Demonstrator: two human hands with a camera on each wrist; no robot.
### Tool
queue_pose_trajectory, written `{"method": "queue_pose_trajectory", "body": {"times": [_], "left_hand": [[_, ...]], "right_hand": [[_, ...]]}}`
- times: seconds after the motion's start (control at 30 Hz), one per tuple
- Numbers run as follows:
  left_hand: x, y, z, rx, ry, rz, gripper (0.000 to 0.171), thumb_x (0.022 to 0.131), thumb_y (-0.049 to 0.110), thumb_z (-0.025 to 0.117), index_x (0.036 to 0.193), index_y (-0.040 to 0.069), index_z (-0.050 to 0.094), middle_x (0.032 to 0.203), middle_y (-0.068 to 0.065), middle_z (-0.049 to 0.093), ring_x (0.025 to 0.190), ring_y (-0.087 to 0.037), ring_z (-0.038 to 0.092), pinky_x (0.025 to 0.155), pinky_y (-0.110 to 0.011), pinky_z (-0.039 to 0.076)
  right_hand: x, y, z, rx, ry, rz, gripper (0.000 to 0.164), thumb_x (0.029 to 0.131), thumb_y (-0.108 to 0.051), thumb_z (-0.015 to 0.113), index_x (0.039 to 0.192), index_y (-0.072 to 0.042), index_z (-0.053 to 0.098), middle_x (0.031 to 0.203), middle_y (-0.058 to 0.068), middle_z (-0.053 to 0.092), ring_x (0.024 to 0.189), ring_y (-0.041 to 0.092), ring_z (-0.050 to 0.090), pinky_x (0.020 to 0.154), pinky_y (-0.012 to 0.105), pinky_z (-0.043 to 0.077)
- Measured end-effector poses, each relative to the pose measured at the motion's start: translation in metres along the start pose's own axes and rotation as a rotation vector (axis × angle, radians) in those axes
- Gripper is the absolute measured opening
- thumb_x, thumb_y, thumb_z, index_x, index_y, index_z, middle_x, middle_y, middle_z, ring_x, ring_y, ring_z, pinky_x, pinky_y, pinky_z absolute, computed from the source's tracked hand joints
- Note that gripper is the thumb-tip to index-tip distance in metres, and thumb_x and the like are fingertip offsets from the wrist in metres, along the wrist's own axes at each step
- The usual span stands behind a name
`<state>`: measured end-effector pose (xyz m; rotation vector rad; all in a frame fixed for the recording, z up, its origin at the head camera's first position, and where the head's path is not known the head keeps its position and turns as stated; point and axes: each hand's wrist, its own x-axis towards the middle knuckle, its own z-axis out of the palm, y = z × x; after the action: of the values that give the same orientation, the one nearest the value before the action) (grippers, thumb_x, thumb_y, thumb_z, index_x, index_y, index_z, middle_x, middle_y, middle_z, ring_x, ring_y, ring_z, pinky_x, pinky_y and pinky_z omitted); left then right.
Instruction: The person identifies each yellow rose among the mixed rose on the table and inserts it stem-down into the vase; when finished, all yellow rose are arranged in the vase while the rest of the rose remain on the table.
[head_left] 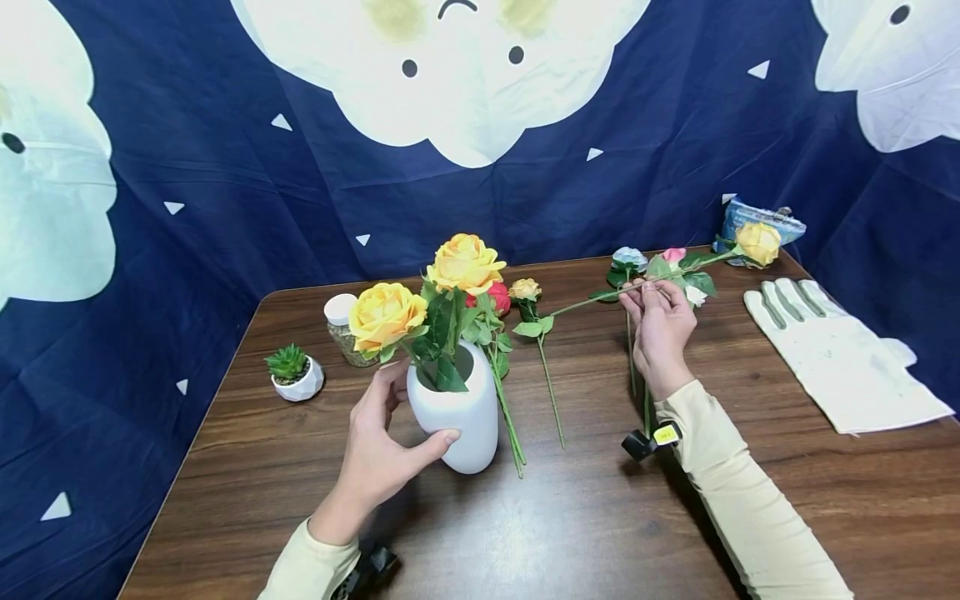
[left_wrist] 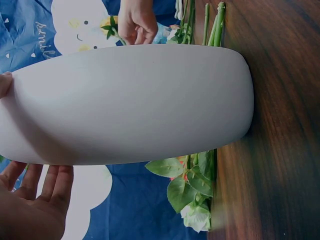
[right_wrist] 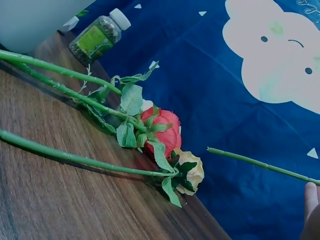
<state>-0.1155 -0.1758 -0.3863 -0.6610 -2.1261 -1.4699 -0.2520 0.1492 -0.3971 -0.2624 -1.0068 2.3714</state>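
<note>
Steadying the vase, lifting a rose

My left hand (head_left: 378, 454) cups the white vase (head_left: 457, 412) on the dark wooden table (head_left: 525, 533); my right hand (head_left: 660, 329) pinches a yellow rose's stem (head_left: 600, 300) just above it, blue cloud-print cloth (head_left: 225, 208) hanging beyond both.

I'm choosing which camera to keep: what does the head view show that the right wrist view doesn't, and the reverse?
Only the head view shows the left hand holding the white vase, the right hand pinching a long stem, the glove and the small potted plant. Only the right wrist view shows that stem's cut end in the air. Both show the red rose, the jar and the table.
</note>
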Motion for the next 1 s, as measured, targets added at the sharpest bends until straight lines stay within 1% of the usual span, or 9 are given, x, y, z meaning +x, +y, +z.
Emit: {"method": "queue_pose_trajectory", "body": {"times": [0.17, 0.43, 0.63, 0.83, 1.0], "left_hand": [[0.0, 0.001, -0.001, -0.002, 0.002, -0.006, 0.079, 0.066, 0.001, 0.089, 0.137, 0.0, 0.056, 0.122, -0.014, 0.068, 0.103, -0.009, 0.066, 0.09, -0.019, 0.053], [0.0, 0.001, -0.001, 0.004, -0.002, -0.008, 0.079, 0.066, 0.0, 0.089, 0.138, 0.0, 0.055, 0.123, -0.014, 0.068, 0.103, -0.009, 0.066, 0.09, -0.018, 0.052], [0.0, 0.001, -0.001, 0.001, -0.004, -0.005, 0.08, 0.066, 0.001, 0.089, 0.138, 0.001, 0.055, 0.124, -0.014, 0.068, 0.104, -0.009, 0.066, 0.09, -0.018, 0.052], [0.0, 0.0, -0.001, 0.001, -0.004, 0.008, 0.08, 0.066, 0.002, 0.089, 0.138, 0.001, 0.056, 0.122, -0.014, 0.068, 0.103, -0.008, 0.065, 0.09, -0.017, 0.052], [-0.001, 0.0, 0.0, 0.005, -0.005, 0.004, 0.08, 0.066, 0.002, 0.09, 0.138, 0.002, 0.056, 0.122, -0.014, 0.068, 0.102, -0.008, 0.065, 0.089, -0.017, 0.052]], "right_hand": [[-0.001, -0.002, 0.002, 0.006, 0.012, 0.001, 0.017, 0.103, 0.009, 0.05, 0.091, -0.002, 0.056, 0.08, 0.009, 0.07, 0.068, 0.015, 0.072, 0.068, 0.023, 0.061], [-0.004, -0.007, 0.007, 0.027, 0.019, 0.013, 0.014, 0.103, 0.008, 0.051, 0.094, -0.001, 0.056, 0.079, 0.007, 0.069, 0.067, 0.015, 0.07, 0.067, 0.023, 0.061], [-0.011, -0.016, 0.015, 0.074, -0.008, 0.004, 0.015, 0.103, 0.008, 0.052, 0.092, -0.001, 0.057, 0.082, 0.01, 0.068, 0.07, 0.017, 0.071, 0.067, 0.024, 0.061], [-0.019, -0.024, 0.022, 0.108, -0.033, -0.042, 0.018, 0.102, 0.009, 0.052, 0.089, -0.001, 0.059, 0.082, 0.011, 0.067, 0.069, 0.018, 0.07, 0.066, 0.024, 0.061], [-0.026, -0.03, 0.028, 0.132, -0.048, -0.044, 0.019, 0.102, 0.01, 0.051, 0.089, -0.001, 0.059, 0.081, 0.011, 0.067, 0.069, 0.019, 0.071, 0.065, 0.024, 0.061]]}}
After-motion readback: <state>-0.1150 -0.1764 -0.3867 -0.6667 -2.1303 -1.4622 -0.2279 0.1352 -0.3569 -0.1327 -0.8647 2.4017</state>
